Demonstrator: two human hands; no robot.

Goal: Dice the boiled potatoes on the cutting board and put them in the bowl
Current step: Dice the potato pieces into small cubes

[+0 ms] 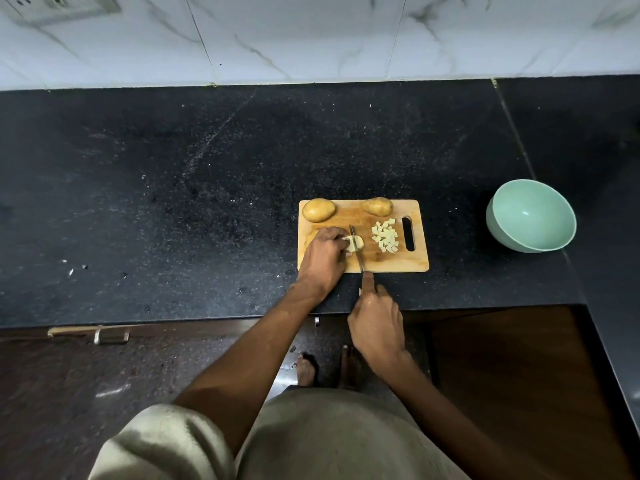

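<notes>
A wooden cutting board point(381, 261) lies on the black counter. Two whole potatoes sit at its far edge, one at the left point(318, 209) and one further right point(378, 206). A pile of pale diced potato point(385, 234) lies near the board's handle slot. My left hand point(323, 252) holds a cut potato piece point(356, 243) down on the board with curled fingers. My right hand point(375, 322) grips a knife point(356, 249), index finger stretched along its spine; the blade crosses the piece. An empty mint-green bowl point(498, 223) stands to the right of the board.
Black granite counter point(207, 188) stretches left and behind the board, with small crumbs at the left. A white marble wall point(311, 36) rises behind. The counter's front edge runs just under my right hand, with a drawer handle point(110, 336) below.
</notes>
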